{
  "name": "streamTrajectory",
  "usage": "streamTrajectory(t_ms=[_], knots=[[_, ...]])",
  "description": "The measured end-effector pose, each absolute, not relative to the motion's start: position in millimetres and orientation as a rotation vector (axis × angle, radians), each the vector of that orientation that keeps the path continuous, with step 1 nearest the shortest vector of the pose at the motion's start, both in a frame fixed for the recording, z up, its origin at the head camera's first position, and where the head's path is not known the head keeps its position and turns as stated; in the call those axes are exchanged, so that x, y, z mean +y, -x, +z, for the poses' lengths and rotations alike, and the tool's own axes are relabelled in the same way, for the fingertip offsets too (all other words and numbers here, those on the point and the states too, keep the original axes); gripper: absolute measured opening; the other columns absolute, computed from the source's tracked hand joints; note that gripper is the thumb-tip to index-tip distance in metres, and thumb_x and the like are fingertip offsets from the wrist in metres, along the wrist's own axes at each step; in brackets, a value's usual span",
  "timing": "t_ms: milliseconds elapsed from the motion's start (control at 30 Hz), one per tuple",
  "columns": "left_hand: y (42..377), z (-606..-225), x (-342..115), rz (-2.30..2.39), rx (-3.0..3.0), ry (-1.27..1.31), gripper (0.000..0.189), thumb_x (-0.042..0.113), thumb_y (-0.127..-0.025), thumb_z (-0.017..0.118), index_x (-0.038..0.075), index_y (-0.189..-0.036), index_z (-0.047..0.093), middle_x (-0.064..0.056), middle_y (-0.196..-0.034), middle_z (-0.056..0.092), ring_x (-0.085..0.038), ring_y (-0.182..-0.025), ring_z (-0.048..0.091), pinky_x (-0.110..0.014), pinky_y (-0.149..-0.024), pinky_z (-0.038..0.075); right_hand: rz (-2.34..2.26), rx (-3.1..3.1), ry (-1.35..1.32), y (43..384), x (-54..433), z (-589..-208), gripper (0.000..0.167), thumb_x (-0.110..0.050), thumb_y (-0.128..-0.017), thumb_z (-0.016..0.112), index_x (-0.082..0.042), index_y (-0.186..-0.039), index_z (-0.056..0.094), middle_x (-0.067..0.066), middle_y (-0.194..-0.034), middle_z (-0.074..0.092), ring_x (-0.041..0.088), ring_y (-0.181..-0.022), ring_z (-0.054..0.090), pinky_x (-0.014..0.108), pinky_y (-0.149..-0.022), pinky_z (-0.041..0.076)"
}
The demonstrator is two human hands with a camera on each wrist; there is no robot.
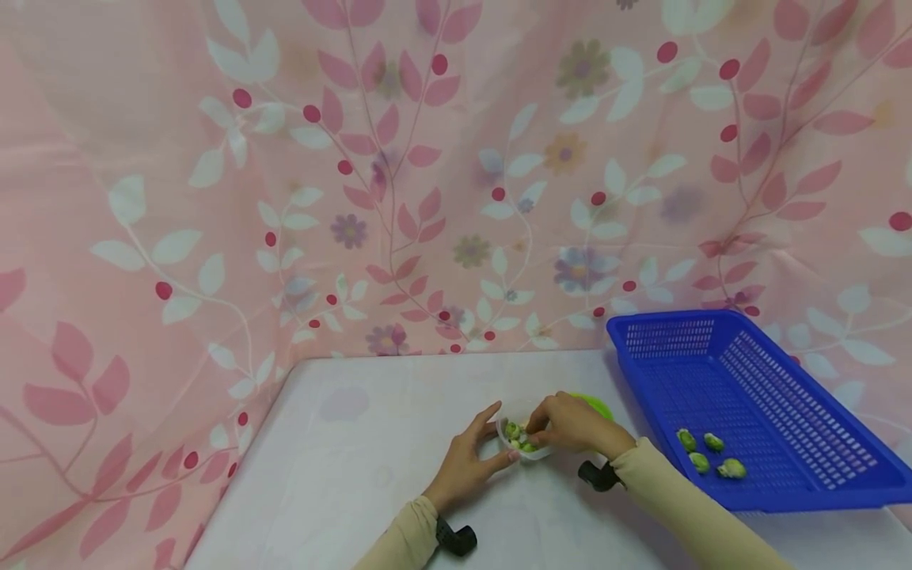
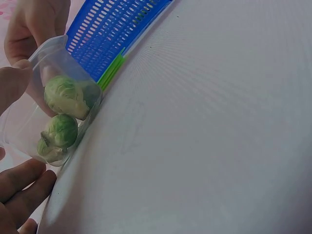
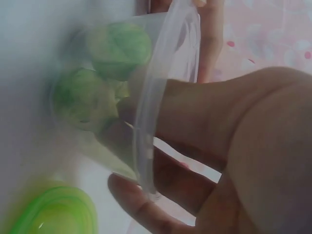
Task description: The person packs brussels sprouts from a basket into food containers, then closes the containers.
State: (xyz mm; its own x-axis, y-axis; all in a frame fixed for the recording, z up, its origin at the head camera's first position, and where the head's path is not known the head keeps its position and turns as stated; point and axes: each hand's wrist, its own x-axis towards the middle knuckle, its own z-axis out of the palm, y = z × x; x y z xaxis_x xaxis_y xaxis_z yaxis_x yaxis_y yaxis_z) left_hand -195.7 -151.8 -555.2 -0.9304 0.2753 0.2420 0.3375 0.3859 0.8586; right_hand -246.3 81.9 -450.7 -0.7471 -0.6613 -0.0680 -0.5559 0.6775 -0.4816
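A clear plastic container (image 2: pixel 78 58) stands on the table with several green Brussels sprouts (image 2: pixel 62 130) inside. My left hand (image 1: pixel 466 467) grips it from the left, the thumb at its rim and the fingers around the far side. From the right, my right hand (image 1: pixel 573 426) reaches over the rim. In the right wrist view its thumb and forefinger are inside the container, pinching at a Brussels sprout (image 3: pixel 80 100); the fingertips show blurred through the plastic. Its other fingers lie outside, by the wall.
A blue perforated basket (image 1: pixel 773 443) stands at the right, with several Brussels sprouts (image 1: pixel 731 469) on its floor. Just behind my right hand lies a bright green plastic lid or dish (image 1: pixel 594 405). The white-covered table (image 1: pixel 342 475) meets a pink flowered curtain (image 1: pixel 456 198) at the back.
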Motion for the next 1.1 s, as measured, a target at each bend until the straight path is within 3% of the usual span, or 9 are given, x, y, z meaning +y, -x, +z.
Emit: streamTrajectory(t_ms=[233, 400, 567, 767, 933, 1000, 1100], knots=[[195.8, -556.1, -148.8, -1.608, -2.563, 0.57, 0.085, 0.04, -0.095, 0.082, 0.027, -0.165, 0.037, -0.003, -0.145, 0.068, -0.019, -0.139, 0.061, -0.051, -0.124, 0.038, -0.661, 2.675, 0.948, 248.2, 82.4, -454.3, 0.011, -0.006, -0.083, 0.088, -0.012, -0.091, 0.085, -0.005, -0.085, 0.079, 0.013, -0.082, 0.07, 0.038, -0.077, 0.059], [195.2, -555.7, -147.6, -1.608, -2.565, 0.572, 0.085, 0.041, -0.095, 0.081, 0.023, -0.166, 0.037, -0.003, -0.145, 0.068, -0.019, -0.139, 0.061, -0.051, -0.123, 0.038, -0.684, 2.697, 0.909, 248.9, 83.1, -458.0, 0.012, -0.005, -0.081, 0.089, -0.012, -0.089, 0.085, -0.006, -0.082, 0.078, 0.011, -0.08, 0.068, 0.039, -0.077, 0.059], [194.5, -554.2, -147.5, -1.609, -2.574, 0.57, 0.085, 0.04, -0.096, 0.081, 0.022, -0.166, 0.036, -0.003, -0.145, 0.068, -0.019, -0.14, 0.06, -0.053, -0.123, 0.037, -0.726, 2.709, 0.982, 250.9, 92.8, -451.6, 0.01, -0.014, -0.087, 0.085, -0.011, -0.097, 0.085, -0.006, -0.091, 0.08, 0.019, -0.094, 0.069, 0.047, -0.087, 0.057], [194.1, -554.4, -148.5, -1.611, -2.587, 0.552, 0.086, 0.043, -0.096, 0.08, 0.019, -0.166, 0.036, -0.002, -0.145, 0.069, -0.02, -0.141, 0.06, -0.058, -0.123, 0.036, -0.848, 2.693, 1.093, 251.5, 116.6, -430.1, 0.019, -0.024, -0.097, 0.077, -0.008, -0.107, 0.084, 0.002, -0.104, 0.082, 0.031, -0.106, 0.074, 0.057, -0.094, 0.057], [193.2, -554.0, -150.1, -1.596, -2.597, 0.534, 0.086, 0.043, -0.095, 0.08, 0.021, -0.166, 0.036, -0.002, -0.145, 0.069, -0.02, -0.14, 0.06, -0.059, -0.123, 0.036, -0.913, 2.613, 1.11, 253.4, 142.8, -408.7, 0.025, -0.031, -0.104, 0.07, -0.014, -0.12, 0.081, 0.004, -0.119, 0.08, 0.033, -0.117, 0.072, 0.062, -0.098, 0.056], [193.0, -553.8, -150.5, -1.597, -2.592, 0.534, 0.086, 0.043, -0.095, 0.08, 0.02, -0.166, 0.036, -0.004, -0.145, 0.068, -0.021, -0.14, 0.061, -0.06, -0.123, 0.036, -0.935, 2.592, 1.096, 255.4, 155.2, -400.1, 0.026, -0.031, -0.106, 0.068, -0.016, -0.125, 0.079, 0.003, -0.123, 0.079, 0.032, -0.118, 0.071, 0.061, -0.099, 0.056], [193.0, -553.6, -151.2, -1.592, -2.597, 0.537, 0.086, 0.044, -0.096, 0.08, 0.02, -0.166, 0.036, -0.006, -0.145, 0.068, -0.022, -0.139, 0.061, -0.061, -0.122, 0.036, -0.986, 2.567, 1.036, 259.3, 174.9, -390.3, 0.028, -0.029, -0.107, 0.066, -0.016, -0.13, 0.077, 0.002, -0.125, 0.078, 0.029, -0.117, 0.072, 0.047, -0.096, 0.06]])
